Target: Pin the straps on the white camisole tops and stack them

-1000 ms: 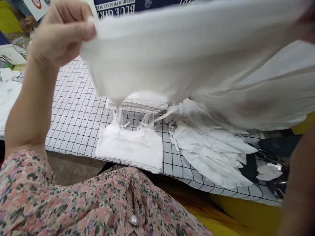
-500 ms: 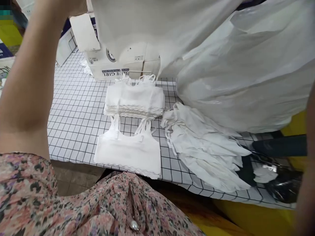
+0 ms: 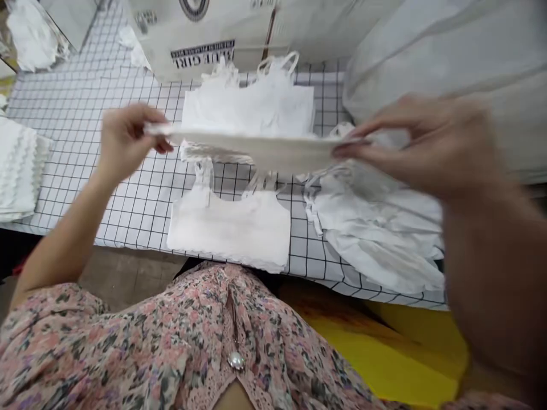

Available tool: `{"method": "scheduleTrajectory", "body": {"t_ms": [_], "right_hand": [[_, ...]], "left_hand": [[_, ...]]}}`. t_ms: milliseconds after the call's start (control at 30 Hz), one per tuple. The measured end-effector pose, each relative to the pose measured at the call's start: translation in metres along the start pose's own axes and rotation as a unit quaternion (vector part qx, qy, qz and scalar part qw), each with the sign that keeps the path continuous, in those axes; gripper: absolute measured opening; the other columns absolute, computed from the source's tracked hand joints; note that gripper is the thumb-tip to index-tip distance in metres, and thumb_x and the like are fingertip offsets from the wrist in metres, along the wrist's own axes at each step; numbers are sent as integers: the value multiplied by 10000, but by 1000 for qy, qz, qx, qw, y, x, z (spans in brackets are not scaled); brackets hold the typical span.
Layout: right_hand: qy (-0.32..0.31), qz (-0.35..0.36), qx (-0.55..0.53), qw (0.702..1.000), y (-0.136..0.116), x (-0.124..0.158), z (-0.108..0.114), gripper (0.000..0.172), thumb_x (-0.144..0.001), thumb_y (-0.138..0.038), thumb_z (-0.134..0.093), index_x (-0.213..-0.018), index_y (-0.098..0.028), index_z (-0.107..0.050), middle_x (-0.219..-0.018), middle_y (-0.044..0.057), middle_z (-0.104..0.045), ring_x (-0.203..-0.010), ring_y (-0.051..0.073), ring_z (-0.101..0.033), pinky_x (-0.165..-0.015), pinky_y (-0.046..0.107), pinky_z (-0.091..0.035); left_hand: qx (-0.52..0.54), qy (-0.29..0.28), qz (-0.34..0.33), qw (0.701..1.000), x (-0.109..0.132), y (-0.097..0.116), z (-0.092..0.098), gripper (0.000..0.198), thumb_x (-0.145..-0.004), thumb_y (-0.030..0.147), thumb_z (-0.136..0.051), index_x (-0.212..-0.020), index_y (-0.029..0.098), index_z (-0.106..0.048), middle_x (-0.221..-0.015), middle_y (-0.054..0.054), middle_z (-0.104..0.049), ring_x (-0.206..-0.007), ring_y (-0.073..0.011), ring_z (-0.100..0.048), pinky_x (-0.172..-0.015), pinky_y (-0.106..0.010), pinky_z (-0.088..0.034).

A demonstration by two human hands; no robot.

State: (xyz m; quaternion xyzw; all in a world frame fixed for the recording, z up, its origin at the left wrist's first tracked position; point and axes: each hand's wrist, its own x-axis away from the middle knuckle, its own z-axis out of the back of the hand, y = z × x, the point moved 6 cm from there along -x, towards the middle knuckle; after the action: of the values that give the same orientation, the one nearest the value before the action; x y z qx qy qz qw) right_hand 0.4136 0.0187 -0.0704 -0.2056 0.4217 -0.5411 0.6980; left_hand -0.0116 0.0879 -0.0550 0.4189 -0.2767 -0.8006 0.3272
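Left hand (image 3: 128, 142) and right hand (image 3: 427, 151) pinching opposite ends of a flat white cloth (image 3: 252, 145), level and edge-on.

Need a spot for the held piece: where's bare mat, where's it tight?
Bare mat lies between the cardboard box and the scalloped stack, and left of the front white top, below the left hand. Only a narrow strip separates that top from the strap pile. Crowded: centre and right, under the held white piece.
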Motion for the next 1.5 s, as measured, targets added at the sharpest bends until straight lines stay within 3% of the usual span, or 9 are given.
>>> {"method": "scheduleTrajectory", "body": {"t_ms": [133, 267, 533, 800, 900, 1000, 1167, 1333, 1500], "right_hand": [[-22, 51, 45, 997, 20, 74, -65, 100, -817, -344, -851, -775, -271, -798, -762, 49, -769, -770, 236, -627, -726, 415, -491], [10, 110, 92, 990, 4, 115, -67, 37, -897, -254, -785, -874, -281, -775, -811, 34, -783, -787, 247, -652, -737, 429, -517], [-36, 48, 208, 976, -3, 205, -85, 149, -981, -279, -636, -887, -283, -751, -894, 45, -801, -906, 293, -706, -973, 570, -537], [-82, 47, 233, 968, 1, 239, -88, 152, -1002, -295, -647, -946, -321, -787, -977, 26, -819, -962, 267, -723, -1227, 630, -400], [-140, 48, 261, 954, -6, 240, -106, 398, -1038, -511, -594, -1335, -289, -737, -1369, 103, -763, -1290, 348, -694, -1290, 657, -314], [-177, 78, 276, 941, -15, 232, -138, 769, -1078, -603, -441, -1713, -177, -358, -1694, 187, -464, -1596, 393, -440, -1327, 687, -216], [-173, 86, 340, 920, -13, 233, -159, 868, -1122, -527, -373, -1773, -113, 26, -1736, 260, -339, -1594, 415, -434, -1294, 729, -212], [-86, 135, 336, 928, -17, 213, -124, 765, -1115, -431, -469, -1758, -112, -203, -1631, 309, -497, -1491, 457, -542, -1173, 684, -417], [-41, 139, 139, 980, -47, 92, -148, 283, -1069, -291, -590, -1254, -173, -768, -1088, 128, -793, -979, 234, -757, -872, 341, -585]], "left_hand": [[-41, -3, 88, 995, 98, -41, -47, 111, -947, 242, -767, -1026, 268, -840, -960, -15, -854, -867, -175, -825, -773, -334, -714], [-81, -21, 90, 992, 146, -33, -51, 187, -994, 242, -675, -1087, 300, -827, -1124, -10, -858, -1046, -208, -833, -962, -406, -702], [-92, -74, 84, 990, 210, -5, -73, 257, -1017, 209, -536, -1047, 272, -784, -1195, -52, -847, -1102, -225, -826, -977, -461, -695], [-139, -98, 45, 984, 231, 2, -74, 304, -994, 147, -561, -1152, 302, -769, -1230, -47, -836, -1029, -238, -800, -898, -469, -665], [-179, -113, 21, 977, 221, 17, -76, 356, -960, 176, -658, -1248, 365, -747, -1239, -51, -817, -967, -257, -748, -876, -494, -626], [-192, -113, 20, 975, 206, 25, -100, 493, -989, 262, -658, -1466, 383, -633, -1434, -80, -715, -1254, -299, -700, -1064, -542, -582], [-279, -128, 77, 949, 211, 1, -158, 859, -1053, 529, -585, -1764, 280, -172, -1806, -167, -276, -1697, -398, -250, -1370, -667, -249], [-351, -125, 94, 923, 217, -10, -164, 895, -1103, 569, -471, -1775, 189, -18, -1829, -194, -157, -1733, -347, -68, -1407, -613, -168], [-374, -119, 93, 915, 195, -9, -164, 838, -1136, 509, -406, -1770, 188, 38, -1829, -165, -162, -1735, -310, -28, -1419, -605, -130]]}}
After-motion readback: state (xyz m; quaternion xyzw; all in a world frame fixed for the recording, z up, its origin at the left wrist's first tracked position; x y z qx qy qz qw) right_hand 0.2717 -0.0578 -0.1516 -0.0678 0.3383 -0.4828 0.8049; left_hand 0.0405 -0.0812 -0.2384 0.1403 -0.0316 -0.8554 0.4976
